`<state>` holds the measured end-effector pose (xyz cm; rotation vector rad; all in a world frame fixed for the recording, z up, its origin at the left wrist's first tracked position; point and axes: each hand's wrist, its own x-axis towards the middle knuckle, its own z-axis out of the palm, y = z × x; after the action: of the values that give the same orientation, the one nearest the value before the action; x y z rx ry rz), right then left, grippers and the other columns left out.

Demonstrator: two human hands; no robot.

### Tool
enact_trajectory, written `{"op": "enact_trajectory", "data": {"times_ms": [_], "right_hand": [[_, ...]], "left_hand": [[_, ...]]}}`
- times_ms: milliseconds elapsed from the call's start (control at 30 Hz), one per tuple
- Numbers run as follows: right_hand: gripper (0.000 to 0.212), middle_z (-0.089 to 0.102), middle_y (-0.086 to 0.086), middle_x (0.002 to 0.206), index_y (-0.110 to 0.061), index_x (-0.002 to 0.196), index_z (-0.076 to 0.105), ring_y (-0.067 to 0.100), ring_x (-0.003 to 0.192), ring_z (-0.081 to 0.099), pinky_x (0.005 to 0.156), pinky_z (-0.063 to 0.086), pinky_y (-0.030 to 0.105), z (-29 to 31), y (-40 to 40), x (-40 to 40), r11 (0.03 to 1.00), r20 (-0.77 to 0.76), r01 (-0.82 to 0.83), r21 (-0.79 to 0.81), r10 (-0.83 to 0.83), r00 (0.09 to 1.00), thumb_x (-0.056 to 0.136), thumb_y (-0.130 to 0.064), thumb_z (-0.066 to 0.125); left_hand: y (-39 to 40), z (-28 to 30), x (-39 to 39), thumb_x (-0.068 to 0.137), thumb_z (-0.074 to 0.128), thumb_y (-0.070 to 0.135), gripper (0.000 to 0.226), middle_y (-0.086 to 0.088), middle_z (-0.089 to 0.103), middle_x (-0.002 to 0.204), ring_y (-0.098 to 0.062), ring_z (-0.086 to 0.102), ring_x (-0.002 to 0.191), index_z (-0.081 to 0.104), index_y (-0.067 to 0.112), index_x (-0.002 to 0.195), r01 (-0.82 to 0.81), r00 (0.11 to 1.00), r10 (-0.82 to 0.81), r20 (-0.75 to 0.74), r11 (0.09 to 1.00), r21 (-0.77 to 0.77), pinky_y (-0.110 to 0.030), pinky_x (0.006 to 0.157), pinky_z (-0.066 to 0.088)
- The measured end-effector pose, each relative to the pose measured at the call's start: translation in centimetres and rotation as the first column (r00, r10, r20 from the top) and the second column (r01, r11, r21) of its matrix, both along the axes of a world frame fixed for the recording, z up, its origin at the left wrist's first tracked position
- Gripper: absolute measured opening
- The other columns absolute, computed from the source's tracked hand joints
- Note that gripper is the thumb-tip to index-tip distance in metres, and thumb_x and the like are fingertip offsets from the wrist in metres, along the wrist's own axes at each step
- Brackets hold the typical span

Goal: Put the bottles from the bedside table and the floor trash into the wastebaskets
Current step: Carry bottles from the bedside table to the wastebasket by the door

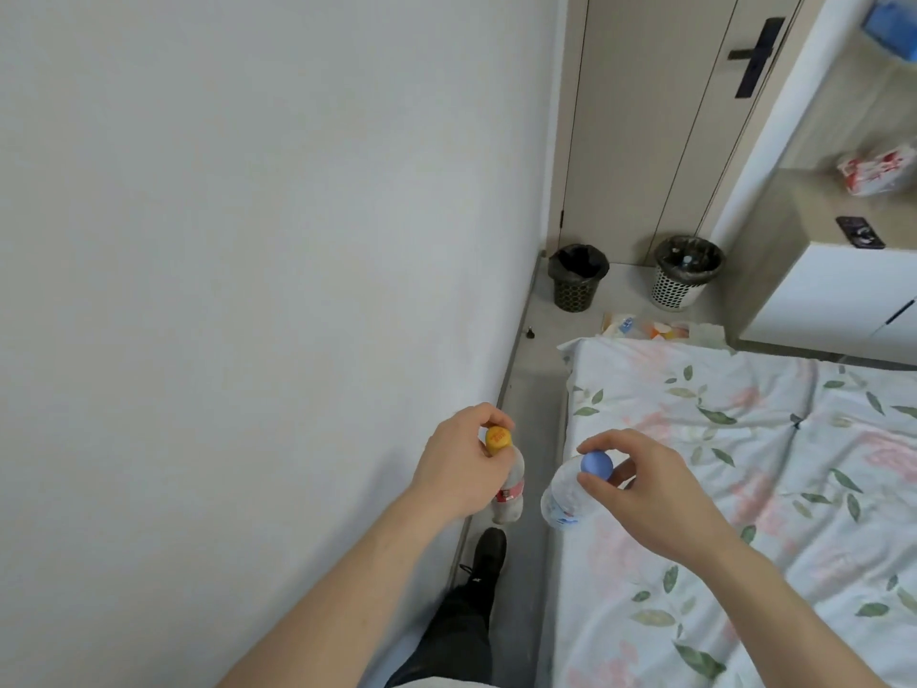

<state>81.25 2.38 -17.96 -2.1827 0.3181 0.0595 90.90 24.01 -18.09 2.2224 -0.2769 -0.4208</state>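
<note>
Our left grip [459, 469] holds yellow-capped bottle [657, 481] | right grip [640, 481] pinches blue-capped bottle [565, 494] | beyond bed [744, 489]: dark wastebasket [577, 277], white wastebasket [686, 271] holding something

A clear bottle with a yellow cap [160, 476] and a red label hangs upright by its neck in the narrow aisle beside the bed. Next to it, a clear bottle with a blue cap [568, 489] tilts slightly, also held near the cap. At the far end of the aisle stand two bag-lined wastebaskets: a dark one [577, 277] in the corner, a white perforated one [686, 271] by the door. Floor trash [645, 328] lies before them.
</note>
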Motion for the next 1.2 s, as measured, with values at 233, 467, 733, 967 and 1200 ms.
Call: {"op": "enact_trajectory", "data": {"times_ms": [233,467,733,967,1200], "right_hand": [[0.020,0.066,-0.023,0.102,-0.041,0.098,0.066,0.002,0.075,0.066,0.063,0.044,0.018,-1.2,-6.4,9.5,0.995,0.010,0.103,-0.013,-0.103,0.995,0.087,-0.029,0.076],[0.017,0.068,-0.022,0.102,-0.041,0.098,0.065,0.003,0.076,0.067,0.068,0.055,0.026,-2.2,-12.6,21.5,0.985,-0.007,0.175,0.008,-0.175,0.985,0.087,-0.032,0.075],[0.018,0.068,-0.026,0.098,-0.039,0.096,0.068,0.006,0.073,0.067,0.057,0.046,0.016,-0.3,-20.0,25.1,0.915,0.011,0.394,0.091,-0.396,0.918,0.087,-0.025,0.076],[0.018,0.069,-0.025,0.093,-0.038,0.094,0.068,0.006,0.069,0.066,0.055,0.049,0.017,-0.9,-24.4,28.0,0.919,0.001,0.393,0.033,-0.393,0.919,0.086,-0.026,0.078],[0.016,0.066,-0.030,0.076,-0.036,0.097,0.070,0.003,0.067,0.064,0.057,0.046,0.010,-2.5,-29.0,34.4,0.896,-0.034,0.441,0.057,-0.439,0.898,0.087,-0.027,0.077]], "left_hand": [[-8.9,-0.9,13.1,0.080,0.063,0.022,0.021,0.020,0.065,0.096,-0.006,0.063,0.079,0.064,0.039,0.093,0.022,1.000,-0.022,0.012,1.000,-0.018,-0.024,0.067,0.051],[-18.1,-1.1,27.2,0.080,0.061,0.019,0.017,0.015,0.067,0.096,-0.012,0.063,0.083,0.066,0.030,0.091,0.076,0.997,-0.076,-0.013,0.997,0.032,-0.028,0.072,0.053],[-26.5,0.9,35.6,0.080,0.062,0.015,0.020,0.014,0.067,0.091,-0.004,0.064,0.080,0.066,0.030,0.092,0.215,0.977,-0.215,0.010,0.976,0.027,-0.019,0.063,0.049],[-29.3,-1.1,38.5,0.081,0.063,0.019,0.018,0.016,0.066,0.095,-0.006,0.062,0.087,0.065,0.033,0.091,0.252,0.967,-0.252,0.023,0.968,-0.008,-0.023,0.068,0.047],[-34.4,-3.7,47.1,0.082,0.063,0.019,0.016,0.016,0.066,0.096,-0.006,0.062,0.093,0.066,0.032,0.091,0.246,0.969,-0.245,-0.025,0.969,0.025,-0.029,0.081,0.054]]}}
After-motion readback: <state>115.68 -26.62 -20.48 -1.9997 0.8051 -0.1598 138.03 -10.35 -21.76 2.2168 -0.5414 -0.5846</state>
